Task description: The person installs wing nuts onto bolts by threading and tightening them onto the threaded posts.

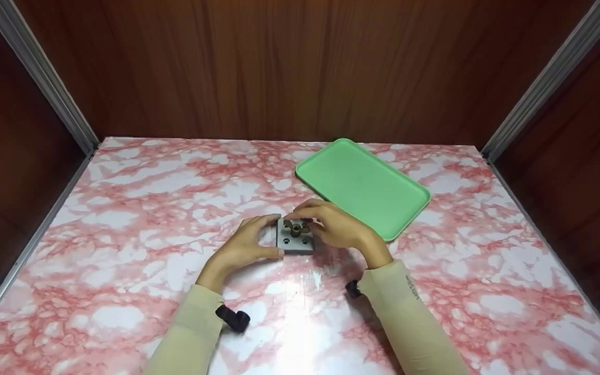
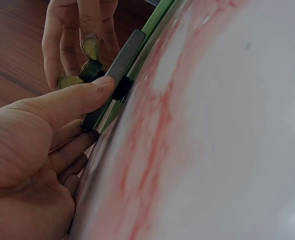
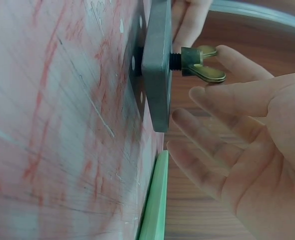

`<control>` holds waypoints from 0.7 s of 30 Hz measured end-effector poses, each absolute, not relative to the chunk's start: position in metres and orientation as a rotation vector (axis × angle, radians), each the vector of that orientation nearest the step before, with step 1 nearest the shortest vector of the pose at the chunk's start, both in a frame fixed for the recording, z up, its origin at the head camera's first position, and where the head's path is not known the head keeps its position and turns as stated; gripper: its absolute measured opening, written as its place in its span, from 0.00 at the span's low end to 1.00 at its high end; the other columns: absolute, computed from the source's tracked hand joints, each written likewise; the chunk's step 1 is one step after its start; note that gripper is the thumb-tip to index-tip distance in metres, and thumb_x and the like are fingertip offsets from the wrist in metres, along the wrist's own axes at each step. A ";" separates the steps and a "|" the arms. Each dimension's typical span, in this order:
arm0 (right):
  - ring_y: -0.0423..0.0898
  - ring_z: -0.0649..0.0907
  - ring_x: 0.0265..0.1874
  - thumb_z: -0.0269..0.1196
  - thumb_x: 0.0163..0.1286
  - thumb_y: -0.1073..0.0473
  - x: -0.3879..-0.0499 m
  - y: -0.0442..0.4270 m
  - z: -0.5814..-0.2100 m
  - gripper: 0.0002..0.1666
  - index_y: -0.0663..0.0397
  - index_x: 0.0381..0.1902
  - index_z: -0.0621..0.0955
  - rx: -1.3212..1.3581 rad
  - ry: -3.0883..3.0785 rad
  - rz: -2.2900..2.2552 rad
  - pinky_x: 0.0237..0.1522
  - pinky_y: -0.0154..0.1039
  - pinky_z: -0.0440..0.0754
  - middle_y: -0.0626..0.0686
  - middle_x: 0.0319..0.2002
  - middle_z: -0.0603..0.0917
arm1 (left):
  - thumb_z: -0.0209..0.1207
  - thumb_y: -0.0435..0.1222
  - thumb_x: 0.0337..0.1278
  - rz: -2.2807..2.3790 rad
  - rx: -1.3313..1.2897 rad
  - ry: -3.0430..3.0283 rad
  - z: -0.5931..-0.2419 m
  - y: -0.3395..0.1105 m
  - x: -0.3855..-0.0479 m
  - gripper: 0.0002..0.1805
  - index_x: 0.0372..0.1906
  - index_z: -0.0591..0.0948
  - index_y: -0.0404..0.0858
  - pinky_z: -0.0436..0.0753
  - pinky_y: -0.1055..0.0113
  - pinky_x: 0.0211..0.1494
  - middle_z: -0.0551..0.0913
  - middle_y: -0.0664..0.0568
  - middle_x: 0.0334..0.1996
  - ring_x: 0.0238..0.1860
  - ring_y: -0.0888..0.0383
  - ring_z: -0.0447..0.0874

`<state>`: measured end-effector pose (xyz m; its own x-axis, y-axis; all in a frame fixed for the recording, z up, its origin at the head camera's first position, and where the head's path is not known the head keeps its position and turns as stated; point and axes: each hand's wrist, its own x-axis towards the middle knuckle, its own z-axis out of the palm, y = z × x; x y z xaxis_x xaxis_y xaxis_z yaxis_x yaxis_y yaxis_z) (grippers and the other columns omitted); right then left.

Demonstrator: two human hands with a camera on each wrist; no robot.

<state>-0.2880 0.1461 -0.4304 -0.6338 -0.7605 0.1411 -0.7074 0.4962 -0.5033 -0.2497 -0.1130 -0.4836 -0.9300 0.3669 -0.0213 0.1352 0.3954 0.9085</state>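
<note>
wing nut tops black threads visible from right wrist, not head.

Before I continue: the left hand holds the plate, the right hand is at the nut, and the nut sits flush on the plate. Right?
Not flush: the right wrist view shows bare thread between nut and plate. The left hand holds the plate, the right hand is at the nut.

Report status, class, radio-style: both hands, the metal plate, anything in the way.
Left hand grips metal plate by edges. Right hand at wing nut. Nothing apparent in the way; green tray beyond, rightward.
</note>
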 end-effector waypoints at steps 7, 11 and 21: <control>0.50 0.80 0.66 0.60 0.76 0.73 -0.287 0.147 -0.430 0.28 0.48 0.69 0.83 -1.277 2.633 -0.816 0.68 0.51 0.79 0.53 0.63 0.83 | 0.80 0.36 0.49 1.558 0.442 2.426 -0.484 -0.113 -0.250 0.50 0.80 0.71 0.44 0.55 0.46 0.84 0.69 0.45 0.77 0.79 0.45 0.59; 0.49 0.79 0.66 0.61 0.75 0.71 -0.287 0.148 -0.430 0.28 0.49 0.69 0.83 -1.223 2.634 -0.838 0.69 0.51 0.78 0.52 0.64 0.82 | 0.79 0.36 0.48 1.567 0.455 2.427 -0.485 -0.113 -0.250 0.49 0.79 0.71 0.43 0.55 0.46 0.84 0.70 0.45 0.76 0.78 0.45 0.59; 0.51 0.79 0.65 0.65 0.75 0.63 -0.286 0.149 -0.430 0.28 0.49 0.71 0.81 -1.146 2.645 -0.827 0.63 0.53 0.80 0.53 0.67 0.80 | 0.79 0.37 0.49 1.554 0.451 2.433 -0.484 -0.113 -0.250 0.50 0.80 0.71 0.44 0.55 0.45 0.84 0.69 0.44 0.76 0.79 0.44 0.59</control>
<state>-0.2861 0.1485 -0.4296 -0.6993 -0.7098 0.0842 -0.6315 0.5583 -0.5380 -0.2497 -0.1127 -0.4842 -0.9289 0.3699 -0.0195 0.1379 0.3942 0.9086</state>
